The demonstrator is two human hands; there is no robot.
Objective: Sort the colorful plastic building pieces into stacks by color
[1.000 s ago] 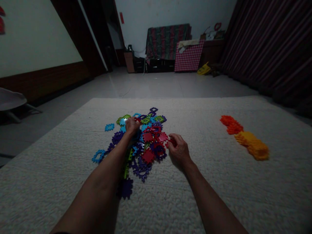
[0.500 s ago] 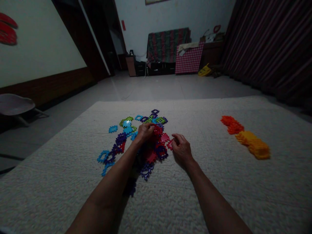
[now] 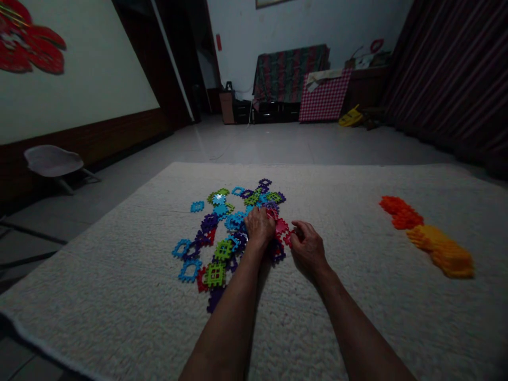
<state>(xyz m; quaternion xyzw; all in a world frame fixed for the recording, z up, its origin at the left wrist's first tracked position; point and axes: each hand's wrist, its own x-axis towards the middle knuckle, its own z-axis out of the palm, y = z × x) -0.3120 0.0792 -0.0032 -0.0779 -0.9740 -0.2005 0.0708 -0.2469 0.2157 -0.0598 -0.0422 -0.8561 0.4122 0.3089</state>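
A pile of flat, square plastic interlocking pieces with notched edges lies on the pale mat, in blue, purple (image 3: 209, 223), green (image 3: 223, 250) and red. My left hand (image 3: 260, 228) reaches down over the pile's right side, its fingers curled among the red pieces (image 3: 281, 226). Its fingertips are mostly hidden, so what they hold cannot be made out. Just to the right, my right hand (image 3: 310, 246) rests low by the mat. Thumb and fingers are bent in around the edge of a red interlocking piece (image 3: 288, 239).
Stacked orange pieces (image 3: 400, 211) and yellow pieces (image 3: 442, 251) lie on the mat (image 3: 349, 185) to the right. Beyond it at left is a white chair (image 3: 53, 160). A cloth-covered cabinet (image 3: 291, 74) stands at the far wall.
My left hand has moved right and nearer over the red pieces, uncovering green and blue ones to its left. The right hand stays by the red piece. The view has turned slightly left.
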